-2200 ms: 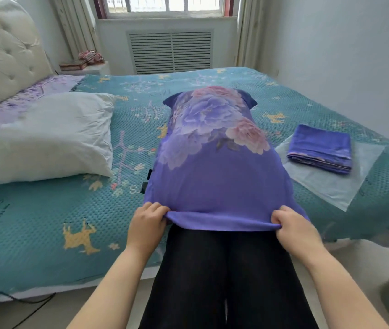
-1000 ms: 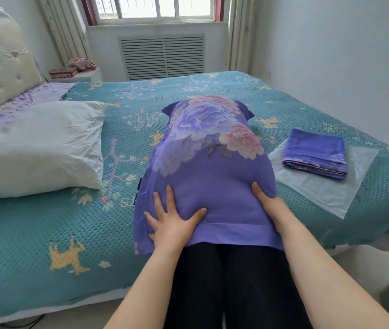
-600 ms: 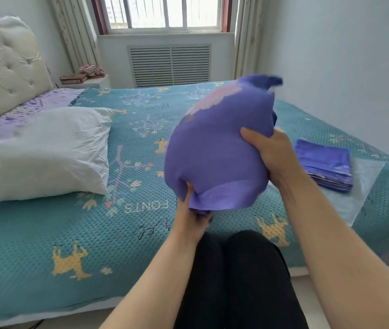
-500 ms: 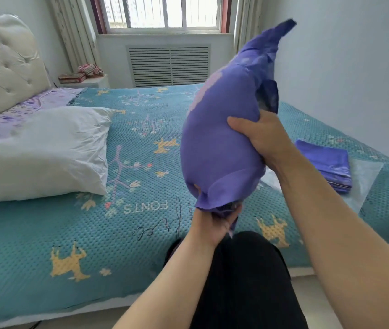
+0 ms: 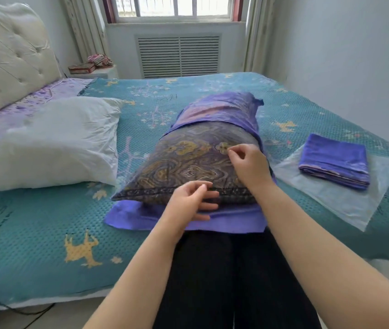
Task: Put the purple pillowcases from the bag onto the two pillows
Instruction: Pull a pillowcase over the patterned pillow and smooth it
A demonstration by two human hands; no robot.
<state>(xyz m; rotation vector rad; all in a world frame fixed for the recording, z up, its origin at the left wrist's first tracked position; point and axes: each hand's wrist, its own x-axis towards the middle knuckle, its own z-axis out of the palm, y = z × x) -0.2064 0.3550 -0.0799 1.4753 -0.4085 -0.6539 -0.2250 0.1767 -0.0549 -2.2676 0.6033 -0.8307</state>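
Purple pillowcase (image 5: pixel 222 110) bunched beyond both hands' grip.

A dark pillow (image 5: pixel 188 160) patterned in gold and purple paisley lies half inside a purple pillowcase (image 5: pixel 222 110) printed with pink flowers. The bedspread (image 5: pixel 46 224) is teal with a dotted weave, yellow deer and pale snowflake motifs. A plain white pillow (image 5: pixel 53 141) rests on a lilac floral sheet (image 5: pixel 53 91). A folded purple pillowcase (image 5: pixel 334 160) lies on a clear bag (image 5: pixel 345 200). The tufted headboard (image 5: pixel 8 58) is cream; the trousers (image 5: pixel 231 276) are black.
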